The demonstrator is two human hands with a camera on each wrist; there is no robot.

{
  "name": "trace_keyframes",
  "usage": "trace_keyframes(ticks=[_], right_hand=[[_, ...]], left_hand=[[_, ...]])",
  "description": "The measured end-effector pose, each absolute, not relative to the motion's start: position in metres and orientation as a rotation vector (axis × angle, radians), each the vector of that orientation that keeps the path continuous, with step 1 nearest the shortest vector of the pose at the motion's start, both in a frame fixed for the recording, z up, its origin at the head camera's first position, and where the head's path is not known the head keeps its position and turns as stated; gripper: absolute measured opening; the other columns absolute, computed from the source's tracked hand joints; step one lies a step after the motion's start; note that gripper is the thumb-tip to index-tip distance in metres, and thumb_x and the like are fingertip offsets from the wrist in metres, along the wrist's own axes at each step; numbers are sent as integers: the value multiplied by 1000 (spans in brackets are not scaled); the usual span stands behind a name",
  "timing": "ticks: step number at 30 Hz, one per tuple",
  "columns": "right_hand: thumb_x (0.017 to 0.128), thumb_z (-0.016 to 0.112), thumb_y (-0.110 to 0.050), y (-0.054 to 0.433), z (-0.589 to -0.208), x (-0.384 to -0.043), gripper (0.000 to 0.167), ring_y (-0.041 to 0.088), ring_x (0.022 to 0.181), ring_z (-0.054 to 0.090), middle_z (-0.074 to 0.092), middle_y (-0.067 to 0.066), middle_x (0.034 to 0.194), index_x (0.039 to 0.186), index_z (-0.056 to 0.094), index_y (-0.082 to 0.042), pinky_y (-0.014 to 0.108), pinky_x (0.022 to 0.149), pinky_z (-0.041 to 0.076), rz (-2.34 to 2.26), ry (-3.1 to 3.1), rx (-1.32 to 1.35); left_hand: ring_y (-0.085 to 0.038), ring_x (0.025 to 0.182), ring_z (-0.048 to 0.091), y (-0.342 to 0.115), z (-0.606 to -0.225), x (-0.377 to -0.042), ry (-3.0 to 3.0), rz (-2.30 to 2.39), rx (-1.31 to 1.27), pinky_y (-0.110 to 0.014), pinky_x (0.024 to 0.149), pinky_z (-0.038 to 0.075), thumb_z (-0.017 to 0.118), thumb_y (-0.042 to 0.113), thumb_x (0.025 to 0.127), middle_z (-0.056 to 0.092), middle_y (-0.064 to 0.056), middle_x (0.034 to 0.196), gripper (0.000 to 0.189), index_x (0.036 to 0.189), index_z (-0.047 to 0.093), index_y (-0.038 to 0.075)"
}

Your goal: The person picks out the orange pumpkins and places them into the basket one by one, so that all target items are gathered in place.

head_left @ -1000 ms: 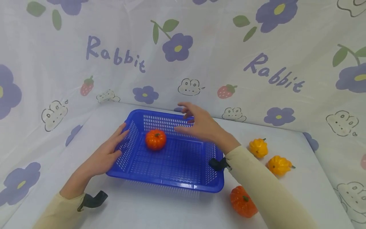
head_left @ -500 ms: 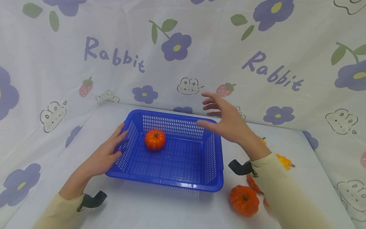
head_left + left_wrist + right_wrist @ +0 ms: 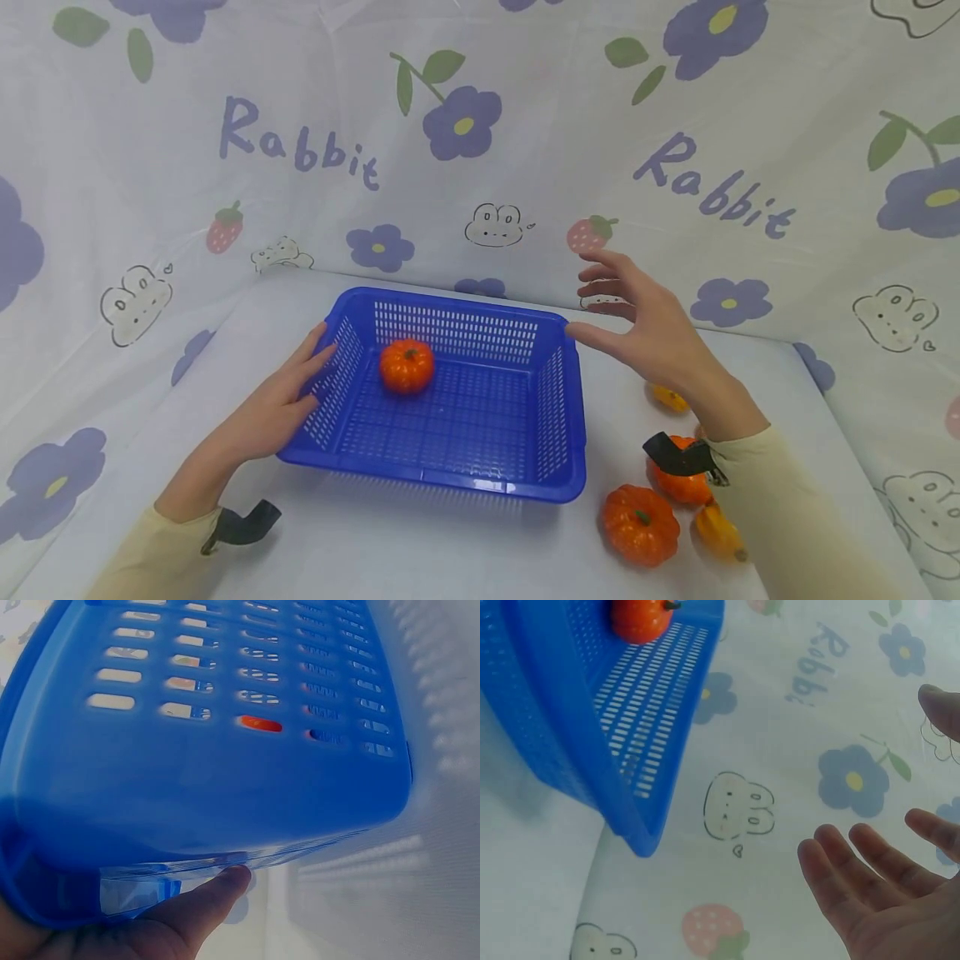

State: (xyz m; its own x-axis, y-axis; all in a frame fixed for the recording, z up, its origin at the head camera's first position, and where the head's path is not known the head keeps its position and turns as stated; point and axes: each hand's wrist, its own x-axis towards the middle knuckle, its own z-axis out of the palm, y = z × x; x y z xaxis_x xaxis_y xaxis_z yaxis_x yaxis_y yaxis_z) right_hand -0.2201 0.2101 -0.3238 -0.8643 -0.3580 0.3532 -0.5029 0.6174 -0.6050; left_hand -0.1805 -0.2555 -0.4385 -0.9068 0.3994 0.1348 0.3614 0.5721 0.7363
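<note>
In the head view a blue plastic basket point(image 3: 465, 425) stands on the white table, with a small orange pumpkin point(image 3: 407, 367) inside at its left. My left hand point(image 3: 270, 408) rests on the basket's left rim, fingers fairly straight, their tips overlapping the inner wall. One of its digits point(image 3: 214, 896) shows beside the basket's outer wall in the left wrist view. Above the table, just right of the basket's far right corner, my right hand point(image 3: 648, 321) is raised with fingers spread and nothing in it. The right wrist view shows its fingers point(image 3: 862, 877) apart from the basket.
Right of the basket lie an orange pumpkin point(image 3: 641, 525), another orange pumpkin point(image 3: 678, 479) and a yellow one point(image 3: 718, 533); the right forearm partly covers this group. A yellow pumpkin point(image 3: 670, 398) is farther back. A printed cloth point(image 3: 555, 150) hangs behind the table.
My right hand has moved right, from over the basket to beyond its right rim, uncovering the basket's right side and some pumpkins. The left hand stays on the rim.
</note>
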Motion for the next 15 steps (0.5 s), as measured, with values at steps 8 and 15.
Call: trace_keyframes(ticks=[8, 15], right_hand=[[96, 84, -17, 235, -321, -207, 86, 39, 132, 63, 59, 15, 147, 168, 38, -25, 65, 110, 50, 1091, -2662, 659], [96, 84, -18, 259, -321, -196, 87, 37, 133, 63, 59, 11, 149, 168, 37, -30, 47, 113, 52, 1057, -2692, 562]], left_hand=[[-45, 164, 9, -255, -437, -180, 2756, 1254, 666, -70, 124, 21, 48, -7, 103, 1, -17, 181, 67, 167, 28, -6], [-45, 164, 9, -255, -438, -180, 2754, 1258, 664, -70, 124, 20, 48, -8, 103, 1, -17, 181, 67, 167, 29, -7]])
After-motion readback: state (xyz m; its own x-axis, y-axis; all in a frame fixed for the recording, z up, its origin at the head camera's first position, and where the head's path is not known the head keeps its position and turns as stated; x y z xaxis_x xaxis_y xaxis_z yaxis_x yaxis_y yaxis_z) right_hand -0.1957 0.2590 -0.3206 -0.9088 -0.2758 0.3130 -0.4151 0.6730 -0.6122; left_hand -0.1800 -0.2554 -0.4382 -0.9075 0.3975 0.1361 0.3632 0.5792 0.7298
